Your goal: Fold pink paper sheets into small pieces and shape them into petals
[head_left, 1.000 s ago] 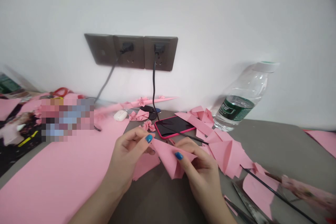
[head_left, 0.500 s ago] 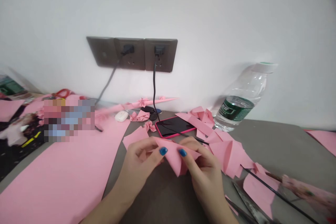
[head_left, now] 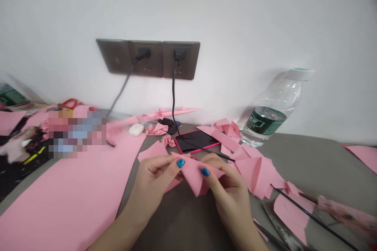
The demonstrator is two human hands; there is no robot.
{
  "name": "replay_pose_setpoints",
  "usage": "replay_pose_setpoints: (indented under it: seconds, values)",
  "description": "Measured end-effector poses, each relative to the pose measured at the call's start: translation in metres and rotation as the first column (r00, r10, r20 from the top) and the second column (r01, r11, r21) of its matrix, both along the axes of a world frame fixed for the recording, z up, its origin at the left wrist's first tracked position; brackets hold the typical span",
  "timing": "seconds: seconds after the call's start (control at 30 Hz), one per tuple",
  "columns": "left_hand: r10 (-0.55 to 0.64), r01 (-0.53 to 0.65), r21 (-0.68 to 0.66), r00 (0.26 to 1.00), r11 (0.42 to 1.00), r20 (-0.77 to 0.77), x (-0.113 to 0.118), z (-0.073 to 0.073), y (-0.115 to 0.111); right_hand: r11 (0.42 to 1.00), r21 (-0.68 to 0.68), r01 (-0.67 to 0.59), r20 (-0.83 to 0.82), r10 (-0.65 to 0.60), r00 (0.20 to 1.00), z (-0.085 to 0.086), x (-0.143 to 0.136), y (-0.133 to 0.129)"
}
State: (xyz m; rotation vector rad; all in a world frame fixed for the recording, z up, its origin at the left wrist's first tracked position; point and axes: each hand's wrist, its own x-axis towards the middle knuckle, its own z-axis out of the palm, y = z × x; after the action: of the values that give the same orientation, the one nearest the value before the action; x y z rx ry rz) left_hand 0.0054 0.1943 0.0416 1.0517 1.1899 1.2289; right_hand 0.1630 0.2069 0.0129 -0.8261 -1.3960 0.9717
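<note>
A folded piece of pink paper (head_left: 194,174) is held between both hands, its pointed lower flap hanging down over the grey table. My left hand (head_left: 157,176) pinches its upper left part, thumb in front and the other fingers mostly hidden behind. On the right side, my right hand (head_left: 225,180) grips it with the thumb pressed on the front face. Just beyond the fingers lies a phone with a pink edge (head_left: 197,141), a black cable across it. Small folded pink paper flowers (head_left: 167,140) sit left of the phone.
A water bottle (head_left: 266,115) leans at the wall. Folded pink pieces (head_left: 256,170) lie right of my hands, scissors (head_left: 281,223) nearer. A large pink sheet (head_left: 79,192) covers the left side. A white case (head_left: 136,129) and plugged-in cables (head_left: 173,94) are behind.
My left thumb has shifted slightly left and up on the paper. The paper's lower point has moved a little left. My right hand has hardly moved.
</note>
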Motion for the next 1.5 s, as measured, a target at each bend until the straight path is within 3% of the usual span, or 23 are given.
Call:
replay_pose_setpoints:
  seconds: [0.6,0.93,1.1,1.33,1.5]
  values:
    - [0.057,-0.064,-0.04,0.988,0.997,-0.142,-0.004,-0.003,0.001,0.998,-0.063,-0.011,0.011,0.011,1.0,0.001,-0.002,0.001]
    - [0.031,-0.032,-0.01,0.994,0.999,-0.106,-0.005,-0.004,0.002,0.996,-0.075,-0.037,-0.006,0.037,0.999,0.0,-0.002,0.001]
    - [0.023,-0.016,0.066,0.993,0.998,-0.118,-0.004,-0.004,0.0,0.997,-0.066,-0.047,0.001,0.047,0.999,0.003,-0.003,0.002]
    - [0.139,-0.066,0.241,0.944,0.968,-0.298,-0.005,-0.003,-0.002,0.994,-0.052,-0.091,0.011,0.092,0.996,0.006,-0.005,0.0]
    - [0.092,-0.012,0.266,0.952,0.964,-0.291,-0.011,-0.007,0.001,0.988,-0.036,-0.149,-0.004,0.149,0.989,0.007,-0.007,-0.001]
